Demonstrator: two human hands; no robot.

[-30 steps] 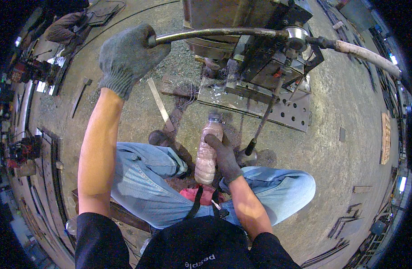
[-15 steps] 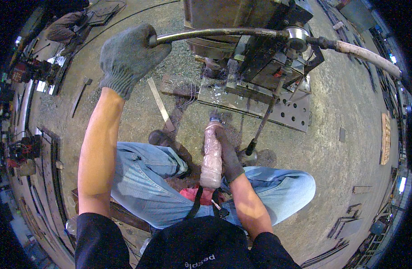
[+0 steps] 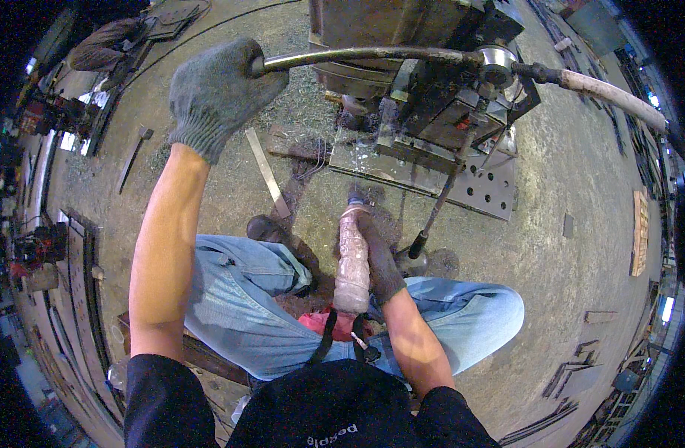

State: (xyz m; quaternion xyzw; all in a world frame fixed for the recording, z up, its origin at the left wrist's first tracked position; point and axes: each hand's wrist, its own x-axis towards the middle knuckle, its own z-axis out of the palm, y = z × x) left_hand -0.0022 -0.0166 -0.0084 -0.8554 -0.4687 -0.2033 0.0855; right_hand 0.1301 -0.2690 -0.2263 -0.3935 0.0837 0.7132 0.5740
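Note:
My left hand (image 3: 219, 93), in a grey knit glove, is closed round the end of a long metal lever (image 3: 365, 54). The lever runs right to a round hub (image 3: 498, 63) on a drilling machine (image 3: 380, 26). Low between my knees, my right hand (image 3: 381, 257), in a darker glove, grips a cloudy plastic bottle (image 3: 353, 257) from its right side. The bottle's blue-ringed neck points away from me, and a thin stream of liquid runs from it toward the machine's tool end (image 3: 354, 108). Beneath that end lies a flat steel piece (image 3: 357, 160), wet with whitish drops.
A steel plate with holes (image 3: 486, 190) sits at the machine's base. A black-ended rod (image 3: 436, 216) slants toward my right knee. On the floor lie metal shavings, a flat metal strip (image 3: 266, 172) and a hammer (image 3: 133, 160). Another person (image 3: 100, 48) is far left.
The liquid stream from the bottle shows more plainly now. Both hands keep their grips, and the lever stands almost as before.

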